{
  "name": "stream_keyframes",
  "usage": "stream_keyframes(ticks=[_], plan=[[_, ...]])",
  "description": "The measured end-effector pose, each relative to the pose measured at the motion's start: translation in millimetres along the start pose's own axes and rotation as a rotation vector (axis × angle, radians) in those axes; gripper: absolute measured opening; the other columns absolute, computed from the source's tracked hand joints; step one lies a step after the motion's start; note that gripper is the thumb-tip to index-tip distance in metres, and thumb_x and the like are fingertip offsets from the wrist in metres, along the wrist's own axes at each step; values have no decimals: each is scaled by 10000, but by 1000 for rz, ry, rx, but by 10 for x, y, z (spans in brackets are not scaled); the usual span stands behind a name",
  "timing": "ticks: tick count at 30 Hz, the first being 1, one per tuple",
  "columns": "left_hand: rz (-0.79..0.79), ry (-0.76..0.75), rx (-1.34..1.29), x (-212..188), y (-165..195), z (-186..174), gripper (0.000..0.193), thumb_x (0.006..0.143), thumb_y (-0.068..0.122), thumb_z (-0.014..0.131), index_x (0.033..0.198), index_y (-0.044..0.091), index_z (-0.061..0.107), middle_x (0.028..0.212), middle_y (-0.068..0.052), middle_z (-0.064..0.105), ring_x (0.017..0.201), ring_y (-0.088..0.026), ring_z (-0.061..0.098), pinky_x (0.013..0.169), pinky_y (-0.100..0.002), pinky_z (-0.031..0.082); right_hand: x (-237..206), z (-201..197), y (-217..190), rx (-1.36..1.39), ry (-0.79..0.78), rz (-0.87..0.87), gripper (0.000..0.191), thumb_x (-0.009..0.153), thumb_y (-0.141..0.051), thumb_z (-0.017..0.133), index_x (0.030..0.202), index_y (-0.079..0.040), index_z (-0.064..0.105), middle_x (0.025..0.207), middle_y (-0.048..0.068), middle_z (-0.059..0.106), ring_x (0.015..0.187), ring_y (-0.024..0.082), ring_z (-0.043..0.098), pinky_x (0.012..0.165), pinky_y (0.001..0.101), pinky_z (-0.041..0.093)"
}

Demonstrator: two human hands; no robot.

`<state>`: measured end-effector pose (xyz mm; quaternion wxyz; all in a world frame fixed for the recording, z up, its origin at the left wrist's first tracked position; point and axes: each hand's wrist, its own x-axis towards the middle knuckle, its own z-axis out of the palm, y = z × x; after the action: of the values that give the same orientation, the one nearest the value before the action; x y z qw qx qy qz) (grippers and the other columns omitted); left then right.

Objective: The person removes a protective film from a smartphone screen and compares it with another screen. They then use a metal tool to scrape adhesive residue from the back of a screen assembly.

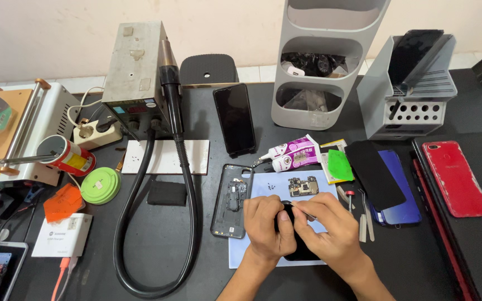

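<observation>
My left hand (269, 226) and my right hand (330, 228) meet over a dark phone body (302, 253) lying on a pale blue mat (241, 251). The left hand presses down on the phone's upper end. My right hand pinches a thin metal tool (308, 213) whose tip points toward the phone's top. A small circuit board (303, 186) and tiny dark screws (271, 185) lie on the mat just beyond my hands. An opened phone back shell (231, 200) rests left of the mat.
A hot-air station (135, 72) with a thick black hose (188, 223) stands at the left. Two glue tubes (291, 155), a black phone (234, 118), a blue phone (400, 189), a red phone (456, 177), tweezers (365, 220) and grey organisers (319, 61) surround the mat.
</observation>
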<state>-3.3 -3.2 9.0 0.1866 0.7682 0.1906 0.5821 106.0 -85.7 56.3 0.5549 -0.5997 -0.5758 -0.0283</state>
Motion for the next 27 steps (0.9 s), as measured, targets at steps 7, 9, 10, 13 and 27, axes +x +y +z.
stream_keyframes(ticks=[7,9,10,13,27], plan=[[42,21,0,-38,-49,-4,200,882,38,594,1076,24,546,940,-125,643,794,-286,565,749,-425,417,12,-57,32,178,-96,227,120,821,9,766,934,21,728,854,73,694,747,141,682,659,251,544],[54,25,3,-51,-51,0,205,873,41,596,1072,32,545,954,-133,646,803,-290,568,754,-424,424,2,-93,103,291,-165,357,84,839,-5,758,918,19,744,852,63,706,768,131,681,675,254,543],[58,22,-3,-55,-54,2,209,875,42,596,1077,30,542,964,-136,648,810,-293,570,761,-426,428,-11,-95,135,357,-170,412,81,854,-11,751,927,24,744,865,64,699,784,126,679,688,255,553],[70,20,-6,-60,-64,10,219,880,45,598,1089,29,533,984,-141,652,823,-299,575,773,-430,432,-55,-81,209,512,-177,543,91,885,-22,736,954,37,746,903,67,686,826,117,673,725,257,567],[127,15,15,-68,-72,-4,267,880,58,590,1125,47,483,1026,-139,639,834,-289,584,808,-449,410,-132,-82,272,719,-179,731,114,881,-25,726,973,43,738,945,80,680,886,148,668,799,282,549]])
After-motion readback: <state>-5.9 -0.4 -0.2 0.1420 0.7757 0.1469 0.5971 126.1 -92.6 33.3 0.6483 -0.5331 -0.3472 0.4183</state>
